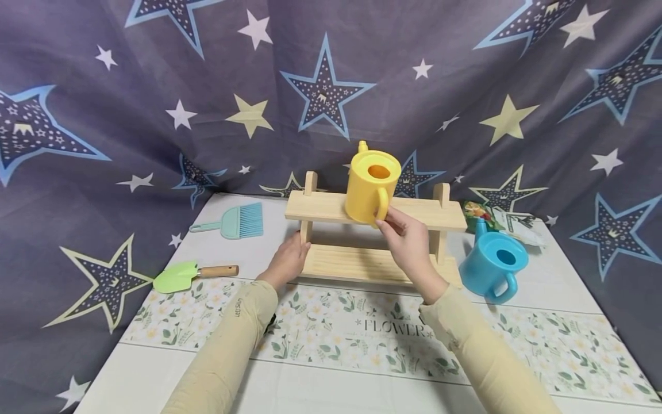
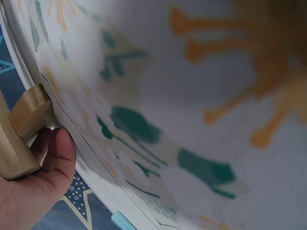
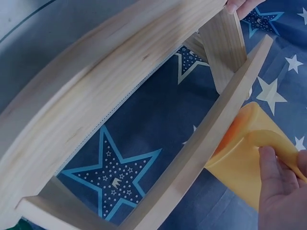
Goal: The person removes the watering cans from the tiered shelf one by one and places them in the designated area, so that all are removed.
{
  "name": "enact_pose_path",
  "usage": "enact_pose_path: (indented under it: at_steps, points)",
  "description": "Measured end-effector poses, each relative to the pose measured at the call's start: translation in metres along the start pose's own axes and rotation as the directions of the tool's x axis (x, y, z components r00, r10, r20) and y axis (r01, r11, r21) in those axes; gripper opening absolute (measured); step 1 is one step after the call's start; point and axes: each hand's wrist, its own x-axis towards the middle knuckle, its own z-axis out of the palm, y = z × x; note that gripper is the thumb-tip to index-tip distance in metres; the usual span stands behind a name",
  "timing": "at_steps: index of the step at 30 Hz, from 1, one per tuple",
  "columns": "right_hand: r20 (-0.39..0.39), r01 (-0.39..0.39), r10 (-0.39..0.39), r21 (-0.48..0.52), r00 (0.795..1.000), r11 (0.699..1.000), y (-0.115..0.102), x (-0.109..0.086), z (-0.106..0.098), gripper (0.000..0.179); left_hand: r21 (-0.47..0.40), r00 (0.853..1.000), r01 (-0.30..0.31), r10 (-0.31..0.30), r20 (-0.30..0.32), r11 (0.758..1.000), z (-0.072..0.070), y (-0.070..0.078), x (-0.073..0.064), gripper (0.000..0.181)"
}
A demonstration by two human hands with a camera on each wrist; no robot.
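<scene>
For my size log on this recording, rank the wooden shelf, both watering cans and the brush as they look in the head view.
1. Wooden shelf
2. Yellow watering can and blue watering can: too alike to rank
3. Brush

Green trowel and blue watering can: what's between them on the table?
In the head view: the left hand, the wooden shelf it grips, and the right hand holding the yellow watering can.

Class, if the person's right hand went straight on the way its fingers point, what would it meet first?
The yellow plastic watering can, whose handle the right hand pinches. Beyond it, probably the dark star-patterned fabric backdrop, though depth there is hard to judge.
</scene>
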Motion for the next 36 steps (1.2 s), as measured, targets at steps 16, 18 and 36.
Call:
enact_pose_path:
  at_steps: [16, 18, 36]
  points:
    - [-0.009, -0.011, 0.011, 0.005, 1.000, 1.000, 0.011, -0.015, -0.036, 0.035, 0.002, 1.000, 0.012, -0.012, 0.016, 1.000, 0.001, 0.000, 0.000, 0.044]
    - [-0.010, -0.012, 0.011, -0.016, 1.000, 1.000, 0.012, -0.017, -0.041, 0.036, 0.003, 1.000, 0.011, -0.011, 0.014, 1.000, 0.000, 0.000, 0.000, 0.044]
    - [-0.080, -0.005, -0.007, -0.144, 0.997, 0.990, 0.024, -0.041, -0.093, 0.033, 0.009, 1.000, 0.016, -0.016, 0.019, 1.000, 0.000, 0.000, 0.001, 0.048]
